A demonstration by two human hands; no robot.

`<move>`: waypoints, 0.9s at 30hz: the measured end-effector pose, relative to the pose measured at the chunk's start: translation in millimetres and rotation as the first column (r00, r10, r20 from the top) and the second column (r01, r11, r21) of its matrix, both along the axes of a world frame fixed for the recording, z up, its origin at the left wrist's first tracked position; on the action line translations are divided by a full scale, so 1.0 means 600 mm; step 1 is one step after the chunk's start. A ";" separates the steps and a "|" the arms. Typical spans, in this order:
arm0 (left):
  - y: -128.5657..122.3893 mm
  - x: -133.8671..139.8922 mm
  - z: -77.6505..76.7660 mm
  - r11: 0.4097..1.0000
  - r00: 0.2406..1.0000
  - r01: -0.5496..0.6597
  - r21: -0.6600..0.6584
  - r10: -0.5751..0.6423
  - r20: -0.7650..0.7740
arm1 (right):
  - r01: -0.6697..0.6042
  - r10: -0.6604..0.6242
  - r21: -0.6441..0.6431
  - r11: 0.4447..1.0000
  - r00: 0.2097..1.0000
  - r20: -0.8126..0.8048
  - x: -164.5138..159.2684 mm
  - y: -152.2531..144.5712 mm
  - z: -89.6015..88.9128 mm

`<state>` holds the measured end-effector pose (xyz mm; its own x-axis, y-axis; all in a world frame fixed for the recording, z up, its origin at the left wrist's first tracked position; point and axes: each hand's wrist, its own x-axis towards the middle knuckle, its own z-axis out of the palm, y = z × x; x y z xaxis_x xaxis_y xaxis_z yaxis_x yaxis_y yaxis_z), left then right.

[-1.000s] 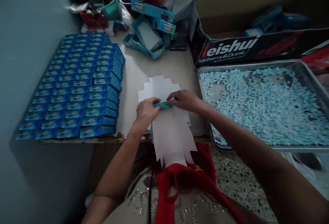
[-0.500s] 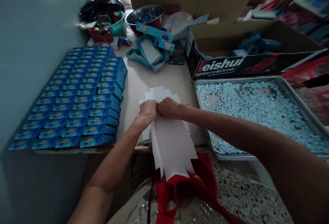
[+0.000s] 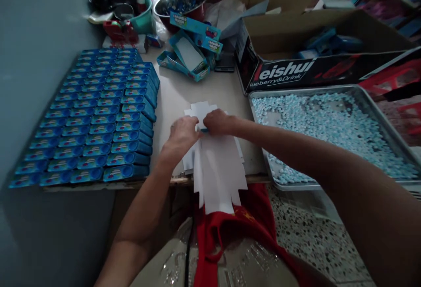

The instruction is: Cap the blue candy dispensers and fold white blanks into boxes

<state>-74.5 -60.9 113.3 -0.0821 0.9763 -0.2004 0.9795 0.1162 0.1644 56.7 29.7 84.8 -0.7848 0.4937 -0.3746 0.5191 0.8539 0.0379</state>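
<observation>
A: Flat white carton blanks (image 3: 219,164) lie stacked at the table's (image 3: 204,89) front edge, overhanging it, handy to both hands. Why the blue rows?

B: Finished blue boxes (image 3: 95,116) sit packed left, clear of the candy tray (image 3: 388,120) on the right.

A: And the hands?

B: Left hand (image 3: 180,135) and right hand (image 3: 219,122) meet, fingers pinched narrowly on a small blue piece (image 3: 204,130) atop the stack.

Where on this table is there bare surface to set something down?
One bare strip of table runs between the rows of blue boxes and the white flat cutouts, and on toward the open cartons. Both hands crowd the cutouts; the tray of pale blue candies fills the right.
</observation>
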 end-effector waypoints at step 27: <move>-0.048 0.020 -0.100 0.974 0.829 0.059 -0.217 0.073 0.555 | 0.021 0.090 0.216 0.976 0.865 -0.493 0.203 -0.140 -0.092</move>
<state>-62.5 -89.7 53.4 0.1015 0.9026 -0.4184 0.7269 0.2198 0.6506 178.5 -54.6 29.5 -0.8561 0.4851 0.1784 0.4864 0.8729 -0.0395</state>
